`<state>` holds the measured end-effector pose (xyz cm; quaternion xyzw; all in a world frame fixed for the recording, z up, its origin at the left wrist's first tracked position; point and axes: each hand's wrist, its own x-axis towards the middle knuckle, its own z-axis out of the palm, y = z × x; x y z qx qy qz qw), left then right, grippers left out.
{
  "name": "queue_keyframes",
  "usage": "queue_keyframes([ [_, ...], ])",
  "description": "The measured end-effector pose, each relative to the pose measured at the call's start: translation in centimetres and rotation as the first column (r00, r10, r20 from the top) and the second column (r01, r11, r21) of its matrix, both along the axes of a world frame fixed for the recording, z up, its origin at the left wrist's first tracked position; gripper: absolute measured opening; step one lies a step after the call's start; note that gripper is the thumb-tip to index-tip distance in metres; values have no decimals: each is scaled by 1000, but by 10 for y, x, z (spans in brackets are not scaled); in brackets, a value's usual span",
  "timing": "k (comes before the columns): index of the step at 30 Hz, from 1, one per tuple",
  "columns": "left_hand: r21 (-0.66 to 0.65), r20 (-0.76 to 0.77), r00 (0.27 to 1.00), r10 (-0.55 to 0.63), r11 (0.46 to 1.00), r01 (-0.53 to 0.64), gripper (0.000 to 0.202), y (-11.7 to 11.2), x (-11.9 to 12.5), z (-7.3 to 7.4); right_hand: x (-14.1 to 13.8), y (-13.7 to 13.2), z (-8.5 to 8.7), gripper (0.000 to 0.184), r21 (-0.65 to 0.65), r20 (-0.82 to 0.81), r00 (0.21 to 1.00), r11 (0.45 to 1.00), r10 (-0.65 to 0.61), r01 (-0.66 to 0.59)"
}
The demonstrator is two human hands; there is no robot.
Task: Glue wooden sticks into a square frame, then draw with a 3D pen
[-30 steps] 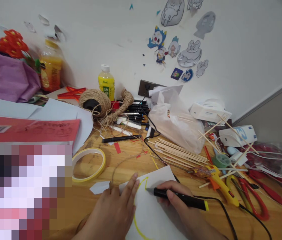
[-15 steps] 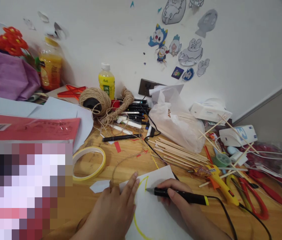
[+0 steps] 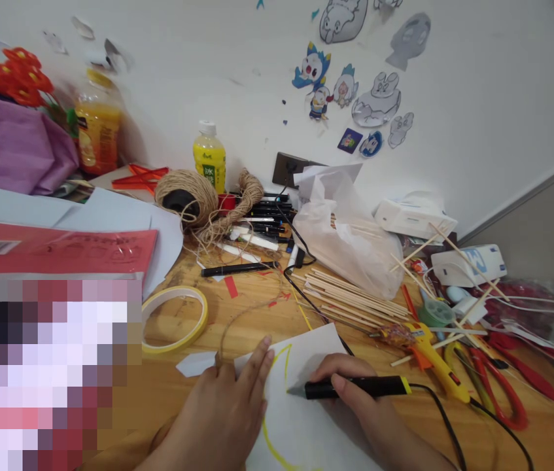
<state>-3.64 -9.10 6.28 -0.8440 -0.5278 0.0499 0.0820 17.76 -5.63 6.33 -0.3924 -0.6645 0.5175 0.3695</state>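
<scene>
My left hand (image 3: 222, 399) lies flat with fingers stretched over the left edge of a white sheet of paper (image 3: 316, 435), pressing it to the table. My right hand (image 3: 367, 409) grips a corded black 3D pen (image 3: 379, 386) with a yellow end. Its grey tip touches the paper at the lower end of a short yellow line. A curved yellow outline (image 3: 270, 443) runs down the sheet's left side, partly hidden by my left fingers. Left of that hand lies a small white paper scrap (image 3: 197, 364).
A yellow tape roll (image 3: 203, 320) lies at left. Wooden sticks (image 3: 355, 294), a yellow glue gun (image 3: 436, 363) and red-handled scissors (image 3: 507, 409) lie at right. Behind are twine (image 3: 186, 190), markers (image 3: 240, 269) and a yellow-labelled bottle (image 3: 209, 157). Cords cross the table (image 3: 252, 301).
The pen tip has moved down the paper, lengthening the short yellow line. My right hand has shifted slightly down with it, while my left hand stays in place.
</scene>
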Motion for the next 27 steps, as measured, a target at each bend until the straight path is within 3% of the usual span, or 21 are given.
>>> queue_keyframes([
  [4,-3,1,1000,2,1000,-2,50,-1,0,3,-1,0,1,27,-3,2,999,999,-49,49],
  [8,-7,-13,1000,2,1000,-2,49,-1,0,3,0,0,1,31,3,-5,1000,1000,17,-17],
  [22,-49,-8,1000,-7,999,6,51,1,-1,-2,0,1,1,31,-9,-48,998,999,44,-45],
  [27,-62,-17,1000,7,998,-8,50,0,2,5,0,2,1,30,-26,-74,996,999,44,-46],
])
